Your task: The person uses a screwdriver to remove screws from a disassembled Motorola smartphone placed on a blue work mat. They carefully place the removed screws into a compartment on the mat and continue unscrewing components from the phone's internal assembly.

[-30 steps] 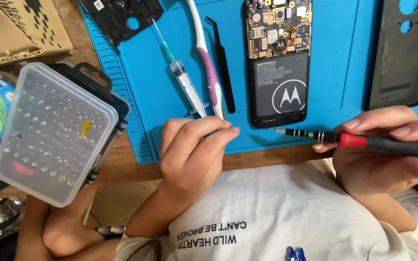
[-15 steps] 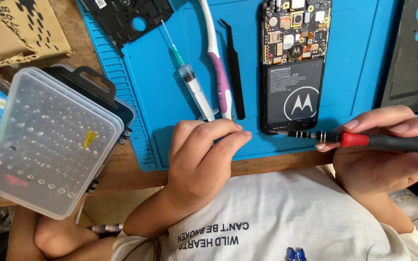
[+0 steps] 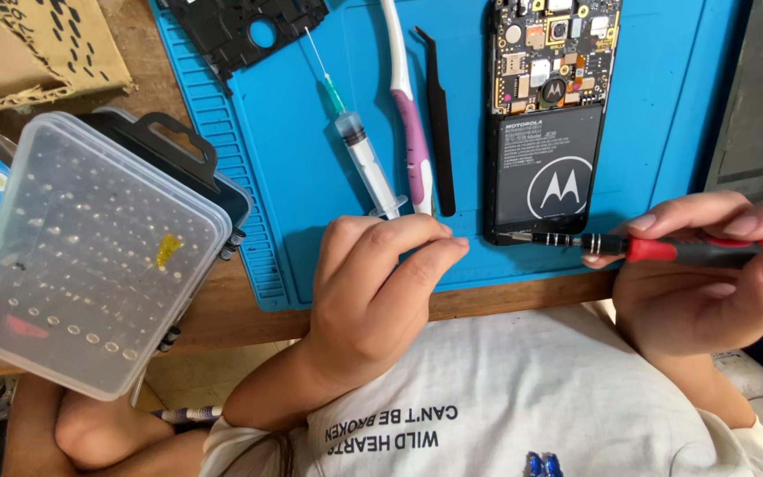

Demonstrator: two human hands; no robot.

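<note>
Near the front edge of the blue work mat [image 3: 664, 132], the right hand [image 3: 708, 283] wraps its fingers around a red-and-black precision screwdriver [image 3: 655, 249], holding it almost flat with the thin tip just at the bottom corner of the opened phone [image 3: 551, 115]. That phone lies face down toward the mat's far right part, its circuit board bare above the black battery [image 3: 547, 168]. The left hand [image 3: 377, 291] rests at the mat's front edge with fingers curled and pinched together; whether they hold a screw or a bit I cannot tell, since nothing shows between them. The chief risk, as I judge it, is the tip: a slip sideways could score the battery or scrape parts on the board. Anything tiny pinched in the left hand could drop past the front edge onto the white shirt [image 3: 505, 424] and be lost. The clear plastic bit case [image 3: 90, 256] hangs partly off the mat's left edge, lid raised, so a nudge from the left forearm could tip it. A syringe [image 3: 359, 146], a white and pink toothbrush [image 3: 410, 115] and black tweezers [image 3: 439, 124] lie close beside the left hand, easy to knock.
</note>
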